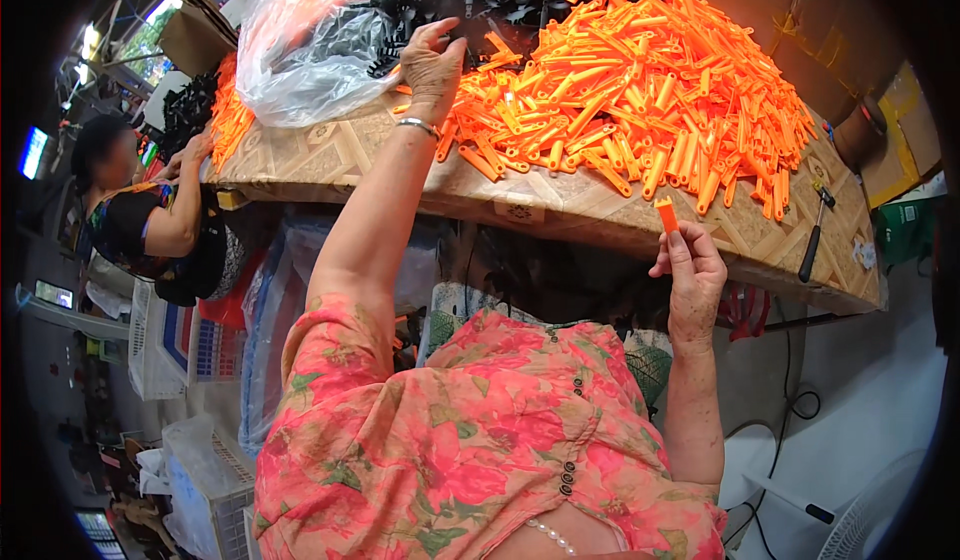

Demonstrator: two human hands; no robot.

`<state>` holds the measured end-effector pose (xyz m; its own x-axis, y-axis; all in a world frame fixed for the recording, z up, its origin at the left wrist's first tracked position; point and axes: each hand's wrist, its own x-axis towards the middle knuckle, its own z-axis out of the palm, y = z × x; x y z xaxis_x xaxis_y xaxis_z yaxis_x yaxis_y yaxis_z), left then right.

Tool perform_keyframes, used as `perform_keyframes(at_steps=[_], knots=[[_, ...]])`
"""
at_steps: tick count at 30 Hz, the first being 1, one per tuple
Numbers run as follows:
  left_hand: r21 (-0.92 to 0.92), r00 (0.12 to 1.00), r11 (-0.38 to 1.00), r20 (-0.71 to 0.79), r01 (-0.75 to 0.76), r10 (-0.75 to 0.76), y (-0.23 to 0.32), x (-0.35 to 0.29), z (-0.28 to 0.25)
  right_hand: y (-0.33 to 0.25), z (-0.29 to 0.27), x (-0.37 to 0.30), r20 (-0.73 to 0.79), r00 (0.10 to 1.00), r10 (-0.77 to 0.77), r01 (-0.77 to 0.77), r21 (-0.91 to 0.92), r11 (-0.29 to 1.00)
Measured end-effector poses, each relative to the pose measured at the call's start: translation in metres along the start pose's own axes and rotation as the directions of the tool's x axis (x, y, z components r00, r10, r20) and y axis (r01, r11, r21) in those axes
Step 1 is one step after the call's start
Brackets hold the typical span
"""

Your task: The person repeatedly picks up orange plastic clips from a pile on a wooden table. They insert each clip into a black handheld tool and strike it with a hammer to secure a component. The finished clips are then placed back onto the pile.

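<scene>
My left hand reaches over the far side of the table, beside a heap of black toothed plastic pieces. Its fingers are curved, with a gap between them and the thumb; nothing shows in them. Near the table's front edge, my right hand pinches an orange plastic handle between thumb and fingers. The handle stands upright, its notched end up. Beyond it spreads a large pile of similar orange handles.
A clear plastic bag lies on the patterned tabletop, left of my left arm. A black-handled tool rests at the right corner. Another person works at the table's left end. A fan stands at lower right.
</scene>
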<state>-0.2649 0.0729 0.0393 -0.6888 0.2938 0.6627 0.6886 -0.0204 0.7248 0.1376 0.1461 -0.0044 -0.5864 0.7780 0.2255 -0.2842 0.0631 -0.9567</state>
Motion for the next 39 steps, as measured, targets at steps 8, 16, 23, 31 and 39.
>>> perform_keyframes(at_steps=[8, 16, 23, 31, 39], knots=[[-0.326, 0.616, 0.827, 0.787, 0.458, -0.032, 0.142, -0.126, 0.006, -0.021, 0.012, 0.009, -0.074, 0.962, -0.261, 0.258, -0.055, 0.965], [-0.245, 0.375, 0.717, 0.927, 0.652, -0.024, 0.162, -0.178, 0.020, -0.015, 0.006, -0.006, -0.063, 0.996, -0.067, 0.053, -0.198, 0.979], [-0.368, 0.374, -0.392, 0.925, 0.843, -0.064, 0.155, -0.225, 0.021, -0.001, 0.012, -0.007, -0.295, 0.952, -0.082, 0.106, 0.066, 0.992], [-0.469, 0.467, 0.041, 0.860, 0.882, -0.205, 0.173, -0.244, 0.034, 0.013, 0.021, -0.016, -0.326, 0.934, -0.144, 0.153, 0.000, 0.988], [-0.463, 0.419, -0.022, 0.819, 0.886, -0.392, 0.158, -0.241, 0.027, 0.009, 0.008, -0.025, -0.156, 0.977, -0.146, 0.139, -0.055, 0.989]])
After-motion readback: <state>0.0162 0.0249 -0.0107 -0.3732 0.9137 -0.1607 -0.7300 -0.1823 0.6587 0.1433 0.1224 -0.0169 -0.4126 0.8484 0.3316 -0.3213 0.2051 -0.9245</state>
